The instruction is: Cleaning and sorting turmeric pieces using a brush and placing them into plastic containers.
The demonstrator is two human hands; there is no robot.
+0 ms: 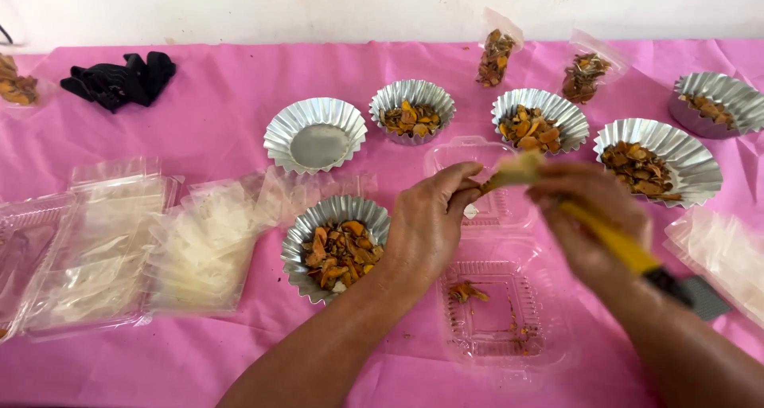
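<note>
Over a pink-covered desk (223,105), my left hand (426,225) pinches one end of a pale yellowish piece of root (513,171), fingers closed on it. My right hand (589,213), blurred, is wrapped around a yellow-handled tool (617,245) beside that same piece; I cannot tell whether the tool touches it. Both hands hover above an open clear plastic clamshell box (497,316) holding a few orange scraps. Just beside my left wrist sits a fluted foil cup (338,245) of orange-brown chips. More foil cups, one of them empty (315,133), line the desk behind, with two small filled bags (495,58) near the wall. Stacked clear bags (119,241) lie at left.
</note>
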